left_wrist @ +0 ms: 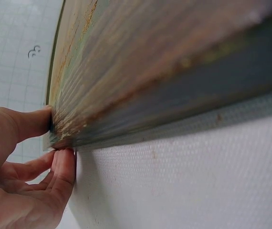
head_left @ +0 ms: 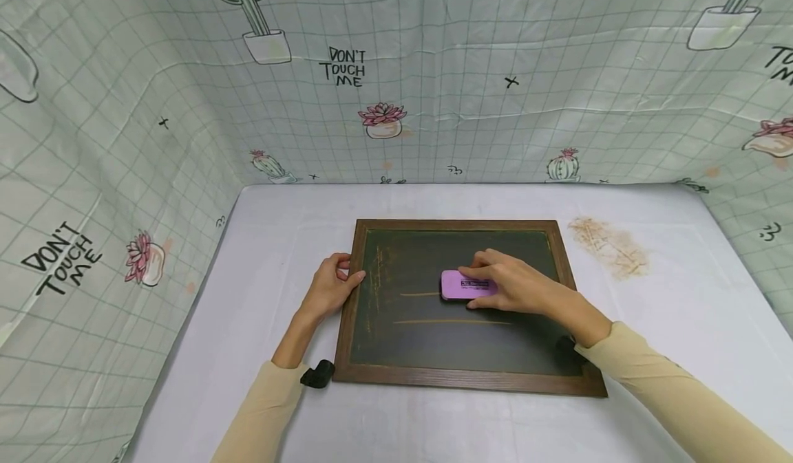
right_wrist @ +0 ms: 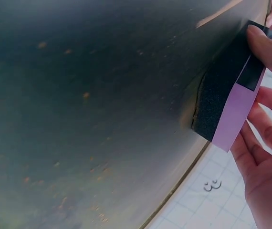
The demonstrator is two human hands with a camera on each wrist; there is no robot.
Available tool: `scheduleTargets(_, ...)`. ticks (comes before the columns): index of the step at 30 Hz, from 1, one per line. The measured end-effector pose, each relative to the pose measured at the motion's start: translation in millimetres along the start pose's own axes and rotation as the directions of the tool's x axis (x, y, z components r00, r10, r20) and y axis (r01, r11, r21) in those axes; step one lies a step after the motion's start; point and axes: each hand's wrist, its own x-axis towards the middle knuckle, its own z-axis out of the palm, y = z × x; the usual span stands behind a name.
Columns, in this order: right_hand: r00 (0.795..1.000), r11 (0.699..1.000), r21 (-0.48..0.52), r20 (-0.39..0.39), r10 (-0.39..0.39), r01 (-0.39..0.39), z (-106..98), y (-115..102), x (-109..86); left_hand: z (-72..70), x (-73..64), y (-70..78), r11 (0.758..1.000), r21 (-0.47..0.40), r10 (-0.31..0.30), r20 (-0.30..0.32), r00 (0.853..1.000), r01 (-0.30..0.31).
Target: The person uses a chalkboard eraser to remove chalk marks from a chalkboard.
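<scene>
The right hand pinches a purple-and-black rectangular eraser on the dark, brown-wood-framed chalkboard, midway between its side edges. The left hand, nearly closed, pinches the chalkboard's left edge.

The eraser lies on the chalkboard, atop the table.
</scene>
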Motion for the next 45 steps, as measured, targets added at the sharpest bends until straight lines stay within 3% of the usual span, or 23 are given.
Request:
scheduleTargets(10, 0.999, 0.998, 0.013, -0.011, -0.053, 0.053, 4, -5, 14.0, -1.1, 0.8, 0.7, 1.000, 0.004, 0.006, -0.003, 1.000, -0.006)
scheduleTargets(19, 0.999, 0.999, 0.021, 0.029, -0.042, 0.042, 8, -12, 27.3, -2.8, 0.4, 0.4, 1.000, 0.002, 0.003, -0.001, 1.000, -0.003)
scheduleTargets(45, 0.988, 0.990, 0.039, 0.065, -0.137, 0.135, 21, -30, 61.1, 1.0, 0.5, -1.0, 1.000, 0.016, 0.010, -0.010, 1.000, -0.010)
